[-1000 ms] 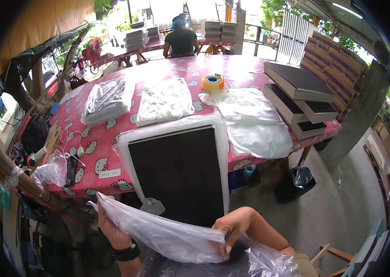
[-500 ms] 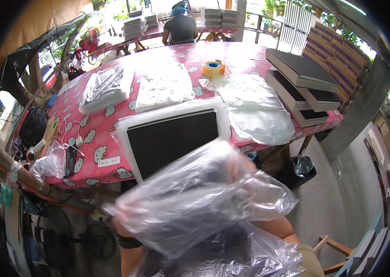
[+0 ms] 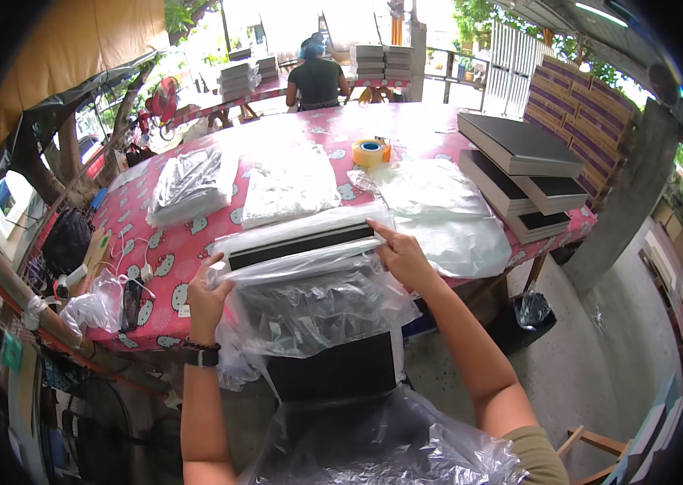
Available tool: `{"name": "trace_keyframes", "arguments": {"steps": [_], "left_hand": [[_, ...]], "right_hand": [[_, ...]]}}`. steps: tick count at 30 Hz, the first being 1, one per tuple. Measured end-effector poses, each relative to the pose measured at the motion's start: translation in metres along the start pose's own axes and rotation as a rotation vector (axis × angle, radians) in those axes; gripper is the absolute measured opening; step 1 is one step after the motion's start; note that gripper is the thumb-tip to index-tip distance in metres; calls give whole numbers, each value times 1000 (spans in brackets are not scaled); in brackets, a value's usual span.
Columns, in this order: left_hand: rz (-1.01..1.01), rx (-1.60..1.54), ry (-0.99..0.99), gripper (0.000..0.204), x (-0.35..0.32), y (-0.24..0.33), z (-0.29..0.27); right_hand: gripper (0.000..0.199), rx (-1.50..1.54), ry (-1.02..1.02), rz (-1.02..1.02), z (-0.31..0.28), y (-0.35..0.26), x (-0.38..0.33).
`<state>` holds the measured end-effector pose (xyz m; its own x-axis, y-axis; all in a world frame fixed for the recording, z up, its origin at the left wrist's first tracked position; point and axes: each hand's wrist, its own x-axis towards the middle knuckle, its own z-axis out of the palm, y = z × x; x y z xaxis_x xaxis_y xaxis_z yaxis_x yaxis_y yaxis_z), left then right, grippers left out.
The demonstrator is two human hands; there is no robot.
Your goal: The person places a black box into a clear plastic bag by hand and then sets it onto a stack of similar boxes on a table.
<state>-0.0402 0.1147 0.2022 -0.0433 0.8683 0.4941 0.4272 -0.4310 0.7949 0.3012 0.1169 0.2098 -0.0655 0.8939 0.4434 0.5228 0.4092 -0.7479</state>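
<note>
Head, left hand (image 3: pixel 207 303) upright; right hand (image 3: pixel 403 257) slanted

The tabletop (image 3: pixel 165 263) wears a pink cover patterned with white cartoon cats. Along its left side lie a crumpled clear bag (image 3: pixel 95 307), a slim dark object (image 3: pixel 130 305) just beside it, and a white cable (image 3: pixel 119 246). Farther in sit a plastic-wrapped dark bundle (image 3: pixel 192 186), a pile of folded clear plastic (image 3: pixel 291 184), a roll of amber tape (image 3: pixel 371 153), flat translucent plastic sheets (image 3: pixel 446 226) and, rightmost, an uneven stack of thick black-covered books (image 3: pixel 519 145)
</note>
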Motion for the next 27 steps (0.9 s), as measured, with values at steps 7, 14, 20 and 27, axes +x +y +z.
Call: {"name": "trace_keyframes", "arguments": {"steps": [7,14,20,27], "left_hand": [[103,515,-46,44,-10,11,1],[288,543,-30,48,-11,7,1],[241,524,-28,43,2,7,6],[348,314,92,25,-28,45,-22]], "right_hand": [[39,-376,-59,-92,-6,-10,-13],[43,-397,-54,-40,-5,-12,-13],[43,-374,-22,-18,-3,-9,-3],[14,39,172,-107,-30,-55,-43]]}}
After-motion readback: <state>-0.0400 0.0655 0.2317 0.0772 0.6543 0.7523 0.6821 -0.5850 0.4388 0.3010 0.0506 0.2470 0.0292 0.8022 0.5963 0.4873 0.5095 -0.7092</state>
